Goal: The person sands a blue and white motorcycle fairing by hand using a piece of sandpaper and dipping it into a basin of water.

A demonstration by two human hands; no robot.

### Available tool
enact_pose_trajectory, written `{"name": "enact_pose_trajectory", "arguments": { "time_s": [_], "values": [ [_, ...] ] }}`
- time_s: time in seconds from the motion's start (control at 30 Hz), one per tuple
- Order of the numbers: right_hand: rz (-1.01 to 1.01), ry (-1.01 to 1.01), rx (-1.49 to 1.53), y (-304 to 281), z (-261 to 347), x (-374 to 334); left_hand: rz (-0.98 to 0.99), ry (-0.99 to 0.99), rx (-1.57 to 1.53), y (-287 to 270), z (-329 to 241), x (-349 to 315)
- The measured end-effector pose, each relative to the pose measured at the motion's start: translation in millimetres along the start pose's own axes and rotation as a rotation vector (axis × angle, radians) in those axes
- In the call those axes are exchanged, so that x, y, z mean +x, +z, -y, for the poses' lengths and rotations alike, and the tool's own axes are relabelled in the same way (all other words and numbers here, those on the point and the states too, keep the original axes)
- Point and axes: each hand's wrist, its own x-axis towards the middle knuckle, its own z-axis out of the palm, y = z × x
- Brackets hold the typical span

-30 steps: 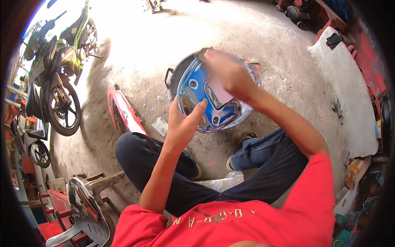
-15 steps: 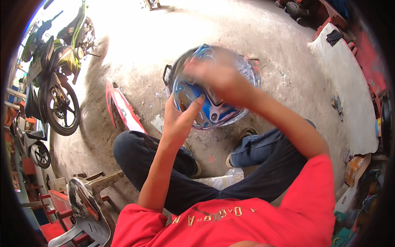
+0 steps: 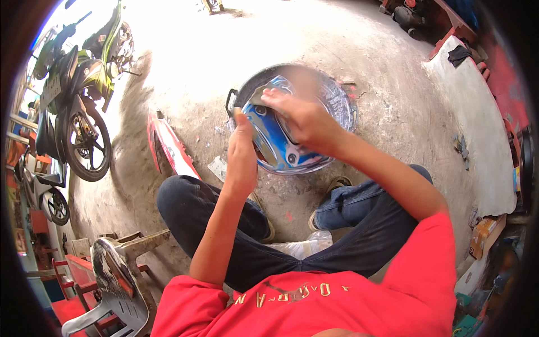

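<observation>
A glossy blue plastic panel with white and silver patterns, perhaps a motorcycle body part, is held tilted over a round dark basin. My left hand grips its left edge, thumb pointing up along the rim and the other fingers hidden. Across the panel's upper face lies my right hand, its fingers bent and pressed together. Anything under those fingers is hidden. The basin stands on the floor in front of my feet, and a dark loop handle sticks out at its left.
A red and white panel lies on the floor left of the basin. Further left stands a motorcycle. A grey plastic chair is near my left side. A pale slab runs along the right. Clear plastic wrapping sits between my legs.
My left hand has shifted its grip, the thumb moving off the panel's face to its upper left edge. The right hand has moved slightly down and to the right over the panel.
</observation>
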Motion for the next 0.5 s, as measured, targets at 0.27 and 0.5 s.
{"name": "enact_pose_trajectory", "arguments": {
  "time_s": [0.27, 0.5],
  "values": [
    [0.096, -0.068, 0.052, 14.0, 38.7, -11.2, -0.109, 0.037, -0.011, -11.1, 4.9, 6.0],
    [0.106, -0.090, 0.048, 17.6, 30.1, -9.8, -0.166, 0.046, -0.011, -9.5, -0.8, 3.7]
  ]
}}
